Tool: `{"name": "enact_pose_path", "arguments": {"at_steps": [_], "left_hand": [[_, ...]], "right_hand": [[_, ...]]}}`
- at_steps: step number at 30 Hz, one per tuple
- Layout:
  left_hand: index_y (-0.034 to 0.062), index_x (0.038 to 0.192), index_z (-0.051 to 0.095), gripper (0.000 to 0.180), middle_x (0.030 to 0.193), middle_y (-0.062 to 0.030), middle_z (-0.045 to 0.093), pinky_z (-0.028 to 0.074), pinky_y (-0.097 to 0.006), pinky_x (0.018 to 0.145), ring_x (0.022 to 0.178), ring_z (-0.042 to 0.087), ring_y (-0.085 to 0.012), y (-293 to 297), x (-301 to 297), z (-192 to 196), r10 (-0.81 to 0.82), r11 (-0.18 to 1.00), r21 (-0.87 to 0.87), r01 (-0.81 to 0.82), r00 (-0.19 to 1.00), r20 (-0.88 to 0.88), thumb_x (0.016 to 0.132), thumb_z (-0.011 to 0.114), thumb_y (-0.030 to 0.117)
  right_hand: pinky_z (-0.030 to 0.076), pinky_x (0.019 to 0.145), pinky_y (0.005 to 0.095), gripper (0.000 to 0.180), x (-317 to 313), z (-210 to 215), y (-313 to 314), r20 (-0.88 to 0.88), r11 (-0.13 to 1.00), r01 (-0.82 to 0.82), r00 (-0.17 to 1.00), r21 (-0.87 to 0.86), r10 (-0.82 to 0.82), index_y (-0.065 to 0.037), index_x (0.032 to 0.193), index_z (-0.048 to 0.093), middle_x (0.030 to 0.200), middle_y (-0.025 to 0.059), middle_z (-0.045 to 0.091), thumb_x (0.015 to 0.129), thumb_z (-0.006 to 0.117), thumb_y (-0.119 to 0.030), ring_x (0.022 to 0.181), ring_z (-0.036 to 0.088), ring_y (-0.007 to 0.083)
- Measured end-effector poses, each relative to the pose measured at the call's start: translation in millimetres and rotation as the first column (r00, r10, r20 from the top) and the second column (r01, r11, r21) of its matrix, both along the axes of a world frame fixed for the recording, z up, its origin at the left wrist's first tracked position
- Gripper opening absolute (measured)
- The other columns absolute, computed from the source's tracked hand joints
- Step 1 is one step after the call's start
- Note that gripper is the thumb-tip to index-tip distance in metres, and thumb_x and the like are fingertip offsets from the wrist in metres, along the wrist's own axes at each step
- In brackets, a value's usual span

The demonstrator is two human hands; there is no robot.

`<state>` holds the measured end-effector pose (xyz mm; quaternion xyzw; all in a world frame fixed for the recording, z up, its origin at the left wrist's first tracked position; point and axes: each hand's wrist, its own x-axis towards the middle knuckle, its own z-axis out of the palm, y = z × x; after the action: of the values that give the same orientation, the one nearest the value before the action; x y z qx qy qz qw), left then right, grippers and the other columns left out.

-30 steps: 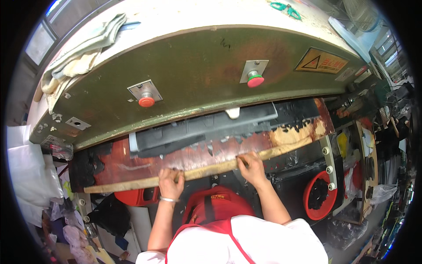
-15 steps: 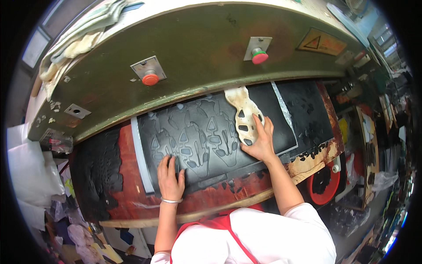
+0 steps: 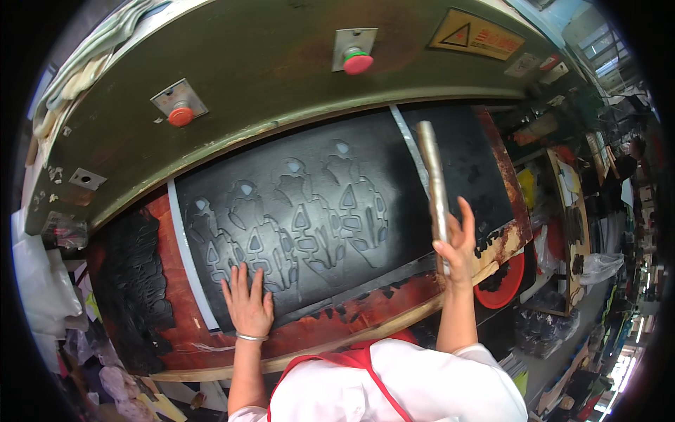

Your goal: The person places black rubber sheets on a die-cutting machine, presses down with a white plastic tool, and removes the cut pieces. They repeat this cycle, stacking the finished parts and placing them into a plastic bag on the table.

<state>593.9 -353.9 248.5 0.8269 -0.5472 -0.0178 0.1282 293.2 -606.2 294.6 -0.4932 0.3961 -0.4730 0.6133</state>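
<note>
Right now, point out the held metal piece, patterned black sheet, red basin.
metal piece (image 3: 436, 184): head view, middle of its narrow side
black sheet (image 3: 321, 191): head view, near middle, between outlines
red basin (image 3: 512, 289): head view, lower right wall

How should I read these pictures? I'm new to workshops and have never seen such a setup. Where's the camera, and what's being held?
There is no robot here, just someone working bare-handed. A wide camera worn on the head looks down, so straight edges appear bent.

The left hand rests with fingers spread on a black sheet, which is marked with several curvy outlines. The sheet lies on a reddish board. The right hand grips a long silvery piece with slightly wavy sides.

Beyond the sheet is a green panel, apparently part of a machine, carrying two round buttons.
</note>
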Motion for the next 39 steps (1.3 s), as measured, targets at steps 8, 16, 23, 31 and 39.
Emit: {"name": "enact_pose_path", "arguments": {"at_steps": [8, 16, 23, 31, 39], "left_hand": [[0.0072, 0.125, 0.055, 0.066, 0.138, -0.0227, 0.042, 0.026, -0.058, 0.108, 0.129, 0.038, -0.0418, 5.8, -15.2, -3.1, -0.248, 0.967, -0.054, 0.251, 0.967, 0.05, 0.071, 0.074, 0.041], [0.0082, 0.124, 0.059, 0.061, 0.139, -0.0192, 0.045, 0.027, -0.057, 0.11, 0.132, 0.037, -0.0412, 13.6, -7.9, 6.3, -0.254, 0.966, 0.042, 0.257, 0.965, -0.057, 0.065, 0.073, 0.013], [0.0047, 0.122, 0.059, 0.049, 0.139, -0.0231, 0.043, 0.025, -0.062, 0.109, 0.133, 0.035, -0.0452, 45.1, -28.8, -4.4, -0.267, 0.963, -0.047, 0.265, 0.963, -0.033, 0.075, 0.065, 0.018], [0.0064, 0.12, 0.061, 0.051, 0.14, -0.022, 0.043, 0.024, -0.063, 0.109, 0.133, 0.034, -0.0446, 41.8, -25.9, -3.5, -0.231, 0.973, 0.0, 0.231, 0.972, -0.046, 0.071, 0.066, 0.019], [0.006, 0.125, 0.057, 0.056, 0.138, -0.0242, 0.042, 0.028, -0.06, 0.108, 0.13, 0.038, -0.0445, 14.6, -11.1, 12.7, -0.088, 0.991, 0.086, 0.106, 0.979, -0.185, 0.072, 0.073, 0.017]], "right_hand": [[0.03, 0.111, 0.05, 0.077, -133.2, -3.3, -1.8, 0.707, 0.84, -0.117, 0.609, 0.529, -0.361, -0.006, 0.141, 0.037, 0.143, 0.0261, 0.034, 0.075, 0.065, -0.034, 0.128, 0.032, 0.045], [0.047, 0.097, 0.0397, 0.064, -131.0, -16.0, -12.2, 0.289, 0.907, 0.182, 0.908, 0.38, -0.303, 0.005, 0.133, 0.045, 0.123, 0.0178, 0.055, 0.078, 0.068, -0.018, 0.106, 0.058, 0.0262], [0.038, 0.104, 0.0392, 0.083, -50.5, -13.9, -25.0, -0.504, 0.924, -0.214, 0.863, -0.318, 0.027, -0.006, 0.127, 0.054, 0.132, 0.018, 0.047, 0.05, 0.085, -0.013, 0.123, 0.047, 0.0294], [0.034, 0.105, 0.0455, 0.079, 52.1, -42.0, -73.1, -0.672, 0.713, -0.421, 0.734, -0.56, -0.094, -0.007, 0.123, 0.05, 0.135, 0.0247, 0.038, 0.051, 0.082, -0.011, 0.125, 0.037, 0.0414], [0.039, 0.104, 0.0425, 0.065, 73.5, -67.3, -67.2, -0.703, 0.719, -0.328, 0.643, -0.612, -0.305, 0.007, 0.124, 0.052, 0.139, 0.0297, 0.039, 0.068, 0.08, -0.01, 0.128, 0.041, 0.0454]]}}
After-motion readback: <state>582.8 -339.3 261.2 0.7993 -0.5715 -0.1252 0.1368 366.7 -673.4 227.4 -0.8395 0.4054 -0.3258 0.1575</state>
